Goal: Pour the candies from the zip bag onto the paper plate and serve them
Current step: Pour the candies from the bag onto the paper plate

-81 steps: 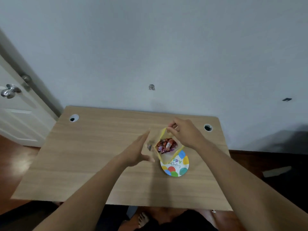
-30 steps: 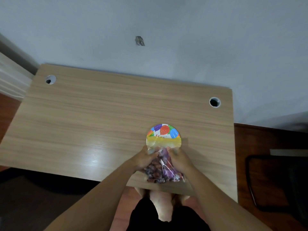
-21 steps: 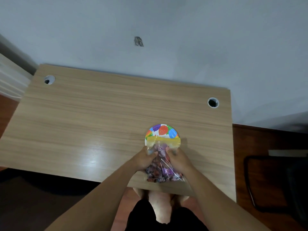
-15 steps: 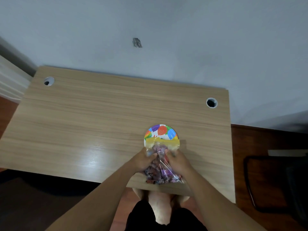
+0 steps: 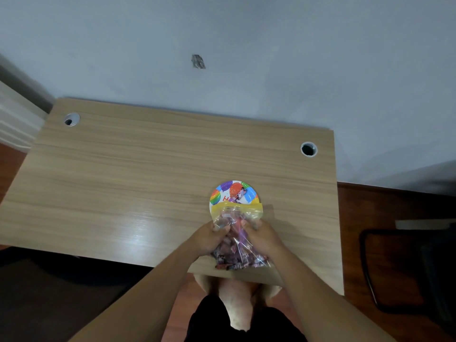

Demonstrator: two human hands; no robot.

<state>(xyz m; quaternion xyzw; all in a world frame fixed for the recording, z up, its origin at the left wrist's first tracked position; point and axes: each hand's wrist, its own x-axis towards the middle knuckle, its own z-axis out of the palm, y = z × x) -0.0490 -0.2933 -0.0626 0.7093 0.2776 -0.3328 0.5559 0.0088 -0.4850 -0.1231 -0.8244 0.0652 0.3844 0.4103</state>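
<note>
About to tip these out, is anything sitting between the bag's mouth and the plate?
Nothing visible. The zip bag, held by the left hand and right hand, has its yellow mouth already over the paper plate, where a candy appears to lie.

A light wood-grain rectangular desk [image 5: 138,183] fills the middle of the frame, its far edge against the wall. A round cable hole [image 5: 71,119] sits near its upper left corner, another [image 5: 308,149] near its upper right. A round paper plate printed with bright balloons [image 5: 234,193] lies right of centre, towards the near edge.
</note>
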